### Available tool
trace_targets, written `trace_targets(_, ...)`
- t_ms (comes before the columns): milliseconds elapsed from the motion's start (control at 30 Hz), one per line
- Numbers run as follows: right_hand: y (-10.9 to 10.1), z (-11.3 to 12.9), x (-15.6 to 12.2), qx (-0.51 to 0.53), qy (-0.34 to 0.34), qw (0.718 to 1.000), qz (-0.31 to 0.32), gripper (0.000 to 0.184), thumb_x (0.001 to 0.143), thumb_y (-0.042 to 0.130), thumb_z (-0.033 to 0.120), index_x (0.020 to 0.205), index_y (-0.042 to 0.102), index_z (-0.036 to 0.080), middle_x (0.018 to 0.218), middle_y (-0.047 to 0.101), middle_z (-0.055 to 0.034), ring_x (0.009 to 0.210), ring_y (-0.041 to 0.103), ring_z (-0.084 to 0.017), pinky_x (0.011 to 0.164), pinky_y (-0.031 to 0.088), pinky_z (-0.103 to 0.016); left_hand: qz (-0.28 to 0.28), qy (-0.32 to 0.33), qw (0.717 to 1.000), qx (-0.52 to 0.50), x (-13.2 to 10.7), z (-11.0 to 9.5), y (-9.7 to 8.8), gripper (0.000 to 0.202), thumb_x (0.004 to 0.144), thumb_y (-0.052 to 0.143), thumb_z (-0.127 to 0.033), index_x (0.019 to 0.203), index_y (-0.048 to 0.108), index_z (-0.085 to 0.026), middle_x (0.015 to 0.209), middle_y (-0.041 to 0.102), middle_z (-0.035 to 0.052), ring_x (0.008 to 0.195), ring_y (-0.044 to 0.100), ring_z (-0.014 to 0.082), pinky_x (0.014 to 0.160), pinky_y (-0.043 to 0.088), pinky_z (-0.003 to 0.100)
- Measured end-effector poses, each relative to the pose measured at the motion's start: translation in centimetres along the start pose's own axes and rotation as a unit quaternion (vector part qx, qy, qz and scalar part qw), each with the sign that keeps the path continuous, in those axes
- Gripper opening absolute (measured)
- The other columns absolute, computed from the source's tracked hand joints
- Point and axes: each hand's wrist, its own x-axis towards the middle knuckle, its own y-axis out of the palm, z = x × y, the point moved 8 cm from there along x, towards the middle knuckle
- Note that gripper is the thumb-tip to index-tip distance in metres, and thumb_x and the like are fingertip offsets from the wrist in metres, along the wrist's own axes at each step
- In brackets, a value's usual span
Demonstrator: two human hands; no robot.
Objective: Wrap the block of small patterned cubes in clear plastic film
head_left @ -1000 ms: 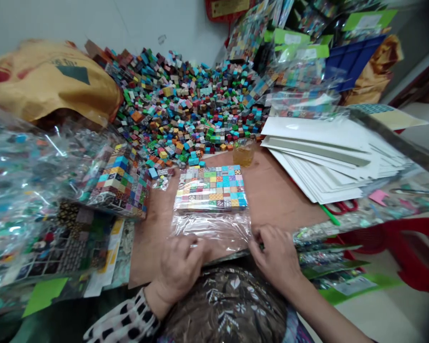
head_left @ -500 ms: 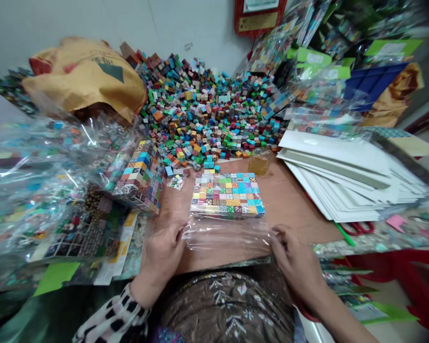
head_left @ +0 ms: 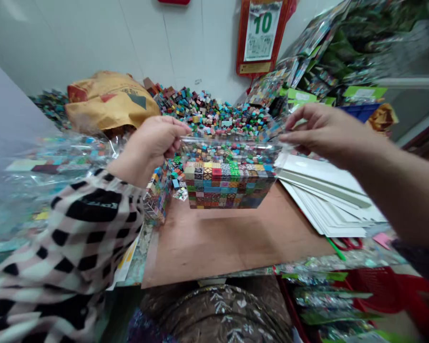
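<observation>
A clear plastic bag (head_left: 232,145) hangs upright above the wooden board (head_left: 236,243). Inside its lower part sits a block of small patterned cubes (head_left: 229,188) in several colours, packed in rows. My left hand (head_left: 157,140) pinches the bag's top left corner between thumb and fingers. At the top right corner, my right hand (head_left: 318,128) grips the bag's edge in the same way. The plastic is stretched taut between both hands, and a shadow falls on the board beneath the block.
Behind the bag lies a big heap of loose cubes (head_left: 214,114). A yellow sack (head_left: 110,100) and another packed block (head_left: 157,197) are on the left. White cards (head_left: 321,190), red scissors (head_left: 348,244) and a green pen (head_left: 338,248) lie to the right.
Both hands have risen from the board's near edge, lifting the bag and its cubes off the board. The block went from lying flat to hanging upright. The view has tilted upward.
</observation>
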Motion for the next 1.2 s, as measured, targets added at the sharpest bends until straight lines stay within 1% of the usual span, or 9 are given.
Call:
trace_targets(67,-1.0,0.6,0.2,-0.013,0.002,1.0,0.002,0.028,0.091,0.056,0.025,0.111,0.054,0.005,0.066,0.057,0.008,0.049,0.04,0.003,0.055,0.023,-0.031,0.036,0.021,0.999,0.024,-0.8,-1.6,-0.1,0.049,0.083,0.016,-0.003,0.111,0.054,0.01,0.064,0.037,-0.0085,0.048,0.037,-0.0108,0.065,0.016,0.023)
trace_targets(133,-1.0,-0.1,-0.5,-0.016,-0.005,1.0,0.004,0.03,0.09,0.058,0.029,0.11,0.055,0.007,0.067,0.059,0.0072,0.049,0.042,0.001,0.054,0.024,-0.03,0.038,0.028,0.999,0.025,-2.0,-1.6,0.0,0.047,0.084,0.02,-0.005,0.113,0.055,0.008,0.06,0.037,-0.0088,0.048,0.039,-0.0093,0.066,0.017,0.024)
trace_targets(300,4.5,-5.5,-4.5,0.037,0.056,0.985,0.161,0.019,0.082,0.071,0.024,0.093,0.057,0.017,0.047,0.048,0.0086,0.039,0.043,-0.007,0.04,0.03,-0.023,0.109,-0.123,0.982,0.098,-4.7,5.4,2.7,0.019,0.069,0.047,-0.003,0.071,0.064,-0.012,0.04,0.042,-0.0051,0.034,0.034,0.005,0.044,0.02,0.017)
trace_targets(367,5.3,-5.7,-5.4,0.079,0.041,0.977,0.194,0.023,0.079,0.073,0.025,0.093,0.056,0.019,0.046,0.047,0.0082,0.037,0.041,-0.008,0.036,0.029,-0.022,0.1,-0.108,0.987,0.07,-4.6,6.0,2.8,0.019,0.065,0.048,-0.003,0.07,0.062,-0.015,0.039,0.041,-0.0058,0.033,0.031,0.0056,0.041,0.019,0.018)
trace_targets(567,2.9,-4.2,-3.9,0.106,0.023,0.984,0.14,0.023,0.074,0.07,0.017,0.091,0.055,0.021,0.047,0.045,0.0086,0.037,0.039,-0.008,0.035,0.023,-0.02,0.085,-0.041,0.994,0.059,-3.0,4.0,1.8,0.019,0.064,0.049,-0.005,0.073,0.063,-0.015,0.042,0.041,-0.0053,0.032,0.03,0.0051,0.041,0.016,0.018)
trace_targets(733,4.7,-6.2,-3.4,0.038,0.044,0.989,0.136,0.02,0.077,0.073,0.024,0.086,0.055,0.02,0.047,0.044,0.0082,0.038,0.037,-0.007,0.035,0.024,-0.02,0.107,-0.07,0.988,0.083,-2.0,6.6,3.3,0.015,0.063,0.055,-0.007,0.07,0.065,-0.016,0.044,0.046,-0.0024,0.036,0.032,0.008,0.04,0.019,0.021)
trace_targets(867,3.7,-6.0,-3.7,0.046,0.016,0.99,0.134,0.027,0.081,0.073,0.037,0.094,0.057,0.019,0.052,0.043,0.0073,0.042,0.035,-0.007,0.039,0.025,-0.021,0.105,-0.07,0.991,0.046,-2.0,6.8,3.1,0.016,0.064,0.056,-0.008,0.074,0.067,-0.015,0.045,0.045,-0.0024,0.037,0.031,0.0075,0.04,0.018,0.021)
trace_targets(1033,2.3,-7.6,-5.2,0.146,-0.044,0.981,0.118,0.063,0.072,0.076,0.057,0.122,0.055,0.025,0.103,0.062,-0.0055,0.088,0.06,-0.02,0.072,0.051,-0.032,0.102,-0.023,0.992,-0.07,-2.9,7.6,1.7,0.017,0.072,0.063,-0.024,0.086,0.066,-0.015,0.048,0.044,-0.0043,0.042,0.033,0.0078,0.041,0.022,0.02)
trace_targets(1200,8.0,-12.2,-8.0,0.269,0.038,0.95,0.154,0.093,0.053,0.091,0.043,0.133,0.046,0.032,0.137,0.051,-0.0097,0.124,0.051,-0.03,0.1,0.044,-0.046,0.083,0.04,0.98,-0.176,-4.7,11.8,2.3,0.056,0.057,0.084,-0.035,0.106,0.062,-0.019,0.099,0.065,0.0045,0.083,0.06,0.015,0.07,0.048,0.024)
